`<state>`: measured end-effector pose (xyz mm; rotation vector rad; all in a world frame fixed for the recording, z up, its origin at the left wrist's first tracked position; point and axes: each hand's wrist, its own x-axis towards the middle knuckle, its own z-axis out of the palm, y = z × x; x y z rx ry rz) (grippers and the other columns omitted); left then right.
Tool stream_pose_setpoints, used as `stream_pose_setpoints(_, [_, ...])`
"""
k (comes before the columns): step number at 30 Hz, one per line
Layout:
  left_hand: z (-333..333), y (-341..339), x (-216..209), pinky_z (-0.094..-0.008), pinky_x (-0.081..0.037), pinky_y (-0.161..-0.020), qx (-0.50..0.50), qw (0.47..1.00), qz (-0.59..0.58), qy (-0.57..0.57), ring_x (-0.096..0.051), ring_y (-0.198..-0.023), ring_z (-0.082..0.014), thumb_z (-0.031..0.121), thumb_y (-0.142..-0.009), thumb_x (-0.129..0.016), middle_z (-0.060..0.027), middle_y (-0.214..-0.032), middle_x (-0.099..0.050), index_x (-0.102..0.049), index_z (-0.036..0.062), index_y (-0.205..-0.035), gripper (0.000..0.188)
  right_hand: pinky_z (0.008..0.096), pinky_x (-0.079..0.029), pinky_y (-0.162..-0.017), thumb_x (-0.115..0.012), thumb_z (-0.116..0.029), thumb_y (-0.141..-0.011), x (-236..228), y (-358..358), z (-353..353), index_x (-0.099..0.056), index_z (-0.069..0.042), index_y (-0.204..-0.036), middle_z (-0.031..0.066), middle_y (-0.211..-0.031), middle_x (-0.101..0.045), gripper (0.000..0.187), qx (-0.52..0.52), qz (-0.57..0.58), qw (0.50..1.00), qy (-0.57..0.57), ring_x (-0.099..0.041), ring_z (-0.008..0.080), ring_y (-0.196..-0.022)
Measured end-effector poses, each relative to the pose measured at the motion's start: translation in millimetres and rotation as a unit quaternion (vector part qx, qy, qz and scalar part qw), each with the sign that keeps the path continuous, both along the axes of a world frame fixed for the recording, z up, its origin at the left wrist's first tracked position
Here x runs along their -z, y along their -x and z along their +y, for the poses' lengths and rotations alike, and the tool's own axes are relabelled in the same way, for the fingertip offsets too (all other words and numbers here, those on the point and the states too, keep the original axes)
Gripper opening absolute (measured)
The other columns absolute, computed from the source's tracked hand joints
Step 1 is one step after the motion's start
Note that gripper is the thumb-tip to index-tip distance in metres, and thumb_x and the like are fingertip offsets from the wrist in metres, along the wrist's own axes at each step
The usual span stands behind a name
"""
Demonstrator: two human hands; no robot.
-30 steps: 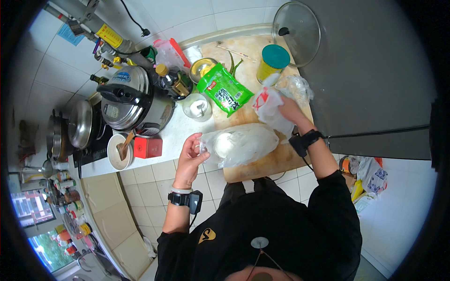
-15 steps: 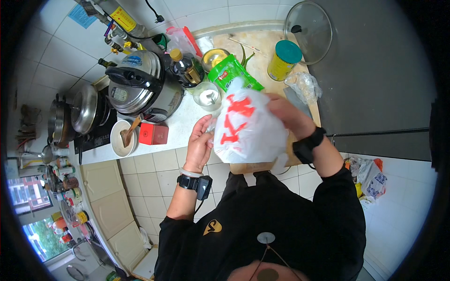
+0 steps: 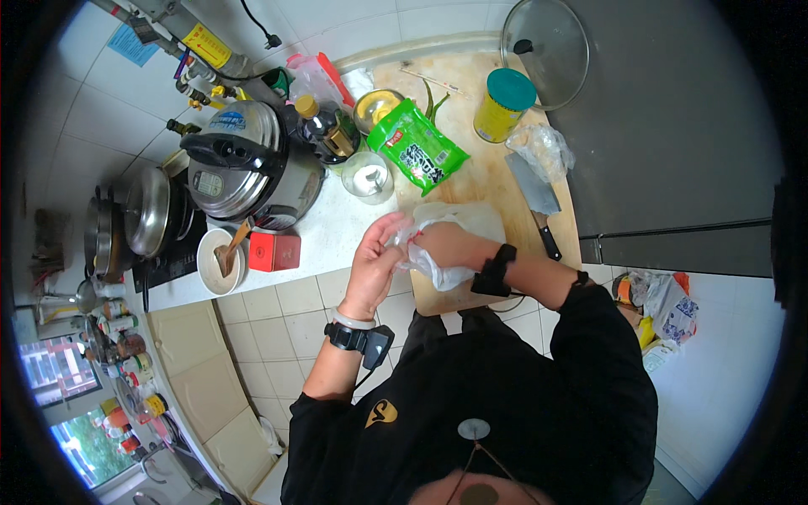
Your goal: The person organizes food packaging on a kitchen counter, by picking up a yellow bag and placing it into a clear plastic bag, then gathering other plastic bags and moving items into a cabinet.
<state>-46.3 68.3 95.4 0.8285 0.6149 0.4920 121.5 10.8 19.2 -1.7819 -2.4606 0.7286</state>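
Both my hands are at a crumpled white plastic bag [image 3: 475, 219] lying low over the near part of the wooden cutting board [image 3: 488, 178]. My left hand [image 3: 376, 259] pinches the bag's gathered left edge between its fingers. My right hand [image 3: 450, 250] is closed at the bag beside it, partly covering it; its fingertips are hidden in the folds. Just beyond the bag lies a green packet [image 3: 418, 149]. A glass bowl with white contents [image 3: 368, 177] stands to its left. The cleaver [image 3: 532, 185] rests on the board's right side, handle toward me.
A green-lidded yellow jar [image 3: 505, 105] and a clear bag [image 3: 541, 151] sit at the board's far right. Against the wall leans a glass lid [image 3: 547, 52]. Leftward are a dark bottle [image 3: 328, 133], a pressure cooker [image 3: 244, 164], a red box [image 3: 273, 252] and a white bowl [image 3: 222, 269].
The bag has come down toward the board and collapsed, its red print mostly out of sight. My right hand has moved down and left, close to my left hand. The cleaver and packet are now uncovered.
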Motion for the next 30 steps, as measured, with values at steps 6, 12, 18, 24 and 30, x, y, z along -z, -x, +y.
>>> stream_pose_setpoints(6, [-0.2,-1.6,13.0,-0.0236,-0.044,-0.072,0.109,0.958,0.122,-0.237,-0.052,-0.087,-0.0138,-0.001,-0.070,-0.068,-0.0067,-0.108,-0.051,-0.047,0.0103,-0.126,0.061,0.0344,-0.046,-0.078,-0.060,-0.014,-0.075,-72.4,-75.1,-9.3,-0.053,-0.007,-0.118,0.0153,-0.101,-0.061,0.044,0.092,0.394,0.914,-0.014,-0.059,0.0247,-0.092])
stream_pose_setpoints(12, [-25.4,-38.2,24.8,-0.0318,-0.044,-0.075,0.286,0.821,0.177,-0.460,-0.049,-0.085,-0.0257,0.008,-0.061,-0.076,-0.0115,-0.093,-0.043,-0.047,0.0153,-0.129,0.075,0.0324,-0.047,-0.079,-0.062,-0.013,-0.076,-91.9,-102.9,-59.6,-0.060,-0.011,-0.103,0.0101,-0.094,-0.062,0.027,0.186,0.224,0.956,0.041,-0.059,0.0235,-0.089])
stream_pose_setpoints(18, [-25.3,-51.1,87.3,-0.0409,-0.046,-0.072,0.201,0.733,0.313,-0.569,-0.053,-0.081,-0.0371,0.010,-0.068,-0.070,-0.0199,-0.101,-0.045,-0.052,0.0082,-0.119,0.053,0.0387,-0.044,-0.084,-0.069,-0.013,-0.070,-36.9,-120.0,-92.5,-0.056,-0.011,-0.099,0.0068,-0.117,-0.053,0.032,0.186,-0.063,0.979,0.054,-0.050,0.0254,-0.111])
stream_pose_setpoints(24, [-12.6,-60.3,80.5,-0.0429,-0.047,-0.065,0.097,0.729,0.365,-0.571,-0.055,-0.075,-0.0379,0.013,-0.071,-0.069,-0.0205,-0.088,-0.052,-0.058,0.0026,-0.096,0.029,0.0379,-0.039,-0.092,-0.061,0.000,-0.066,-51.1,-153.2,-119.9,-0.050,-0.009,-0.106,0.0079,-0.124,-0.047,0.043,0.351,0.328,0.867,-0.129,-0.045,0.0282,-0.115])
stream_pose_setpoints(30, [-15.0,-76.3,71.3,-0.0444,-0.049,-0.061,0.084,0.672,0.444,-0.586,-0.058,-0.071,-0.0384,0.013,-0.073,-0.067,-0.0193,-0.087,-0.053,-0.055,0.0035,-0.092,0.025,0.0455,-0.030,-0.099,-0.061,-0.006,-0.065,-88.3,-98.9,-97.8,-0.058,-0.011,-0.099,0.0093,-0.109,-0.054,0.035,0.089,-0.090,0.983,-0.132,-0.048,0.0286,-0.105])
